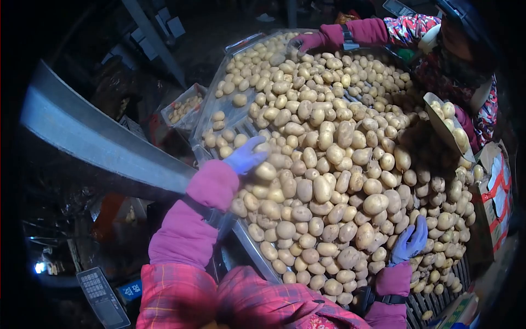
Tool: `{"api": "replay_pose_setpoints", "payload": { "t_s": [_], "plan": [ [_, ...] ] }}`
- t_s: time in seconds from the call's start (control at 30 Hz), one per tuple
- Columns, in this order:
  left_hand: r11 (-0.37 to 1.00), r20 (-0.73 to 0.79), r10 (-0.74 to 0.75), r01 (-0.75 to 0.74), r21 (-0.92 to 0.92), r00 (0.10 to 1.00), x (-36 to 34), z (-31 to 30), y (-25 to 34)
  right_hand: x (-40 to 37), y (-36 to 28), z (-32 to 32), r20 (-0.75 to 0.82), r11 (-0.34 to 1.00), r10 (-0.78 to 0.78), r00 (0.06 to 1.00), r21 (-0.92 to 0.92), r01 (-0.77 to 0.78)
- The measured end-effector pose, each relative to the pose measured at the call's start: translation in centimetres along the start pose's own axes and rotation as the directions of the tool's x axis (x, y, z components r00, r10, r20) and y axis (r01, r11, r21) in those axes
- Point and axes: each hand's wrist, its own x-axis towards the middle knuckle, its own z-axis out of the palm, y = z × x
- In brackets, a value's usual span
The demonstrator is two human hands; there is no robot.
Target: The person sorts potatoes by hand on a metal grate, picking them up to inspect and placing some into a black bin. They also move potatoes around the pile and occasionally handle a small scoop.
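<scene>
A large heap of potatoes (323, 189) covers a metal sorting table (249, 247) in front of me. My left hand (246, 156), in a blue-purple glove, reaches over the left side of the heap. Its fingers are stretched out and slightly blurred, right beside a pale potato (266, 171). Near the front right, my right hand (410, 241), gloved the same way, lies on the potatoes with its fingers apart. Its palm side is hidden against the heap.
Across the table another person's gloved hand (308, 41) touches the far potatoes. Beside that person an open carton (449, 126) holds potatoes. A crate of potatoes (186, 107) stands left of the table, near a curved metal beam (104, 134). A scale display (103, 296) is at lower left.
</scene>
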Motion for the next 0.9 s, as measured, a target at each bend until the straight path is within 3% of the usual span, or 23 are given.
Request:
{"api": "replay_pose_setpoints", "payload": {
  "t_s": [0.07, 0.1, 0.13, 0.2, 0.3, 0.4, 0.5, 0.57, 0.63, 0.7, 0.8, 0.83, 0.87, 0.9],
  "plan": [
    [0.987, 0.036, -0.135, 0.131, 0.088, 0.990, -1.3, 0.4, 0.5, -0.2, -0.1, -0.1, 0.002, 1.000, 0.025, 1.000, -0.002, -0.025],
    [0.979, -0.004, -0.205, 0.205, -0.004, 0.979, -2.6, 1.4, 2.2, -0.2, 0.0, -0.1, 0.007, 1.000, 0.029, 1.000, -0.004, -0.029],
    [0.971, -0.065, -0.041, 0.055, 0.234, 0.997, -3.4, 2.4, 2.1, -0.2, 0.0, 0.0, 0.012, 0.999, 0.034, 0.999, -0.004, -0.033],
    [0.718, -0.059, 0.305, -0.189, 0.670, 0.950, -4.6, 4.3, 2.0, -0.3, 0.2, 0.1, 0.008, 1.000, 0.026, 1.000, 0.010, -0.026],
    [0.571, -0.155, 0.392, -0.108, 0.814, 0.907, -5.2, 7.2, 1.8, -0.3, 0.4, 0.2, -0.003, 1.000, 0.011, 1.000, 0.022, -0.011],
    [0.604, -0.092, 0.208, -0.054, 0.795, 0.974, -6.0, 7.7, 2.7, -0.3, 0.6, 0.1, -0.008, 1.000, 0.014, 1.000, 0.012, -0.014],
    [0.573, -0.058, 0.307, -0.136, 0.808, 0.950, -6.5, 7.1, 2.9, -0.1, 0.2, 0.0, -0.011, 1.000, -0.006, 1.000, 0.004, 0.006],
    [0.695, -0.117, 0.223, -0.074, 0.715, 0.968, -5.5, 6.6, 3.7, -0.1, 0.1, 0.0, -0.011, 1.000, -0.005, 1.000, 0.005, 0.005],
    [0.724, -0.188, 0.248, -0.053, 0.687, 0.950, -4.4, 6.2, 2.9, -0.2, 0.3, 0.0, -0.011, 1.000, -0.009, 1.000, 0.004, 0.009],
    [0.666, -0.259, 0.397, -0.081, 0.742, 0.881, -2.2, 5.7, 0.6, -0.4, 0.6, 0.1, -0.021, 1.000, -0.008, 1.000, -0.007, 0.008],
    [0.871, -0.285, 0.176, -0.015, 0.490, 0.942, -3.4, 4.4, 1.0, -0.4, 0.6, 0.2, -0.036, 1.000, -0.012, 0.999, -0.017, 0.011],
    [0.994, -0.290, 0.097, -0.079, 0.075, 0.952, -4.3, 4.1, 1.0, -0.5, 0.7, 0.0, -0.002, 1.000, 0.007, 1.000, 0.008, -0.007],
    [0.927, -0.261, 0.023, -0.118, -0.357, 0.965, -5.6, 4.0, 0.7, -0.3, 0.6, -0.1, 0.005, 1.000, 0.006, 1.000, 0.028, -0.006],
    [0.679, -0.205, -0.032, -0.130, -0.722, 0.978, -7.0, 4.2, 0.6, -0.4, 0.9, 0.2, -0.004, 1.000, 0.007, 1.000, 0.010, -0.007]
  ]
}}
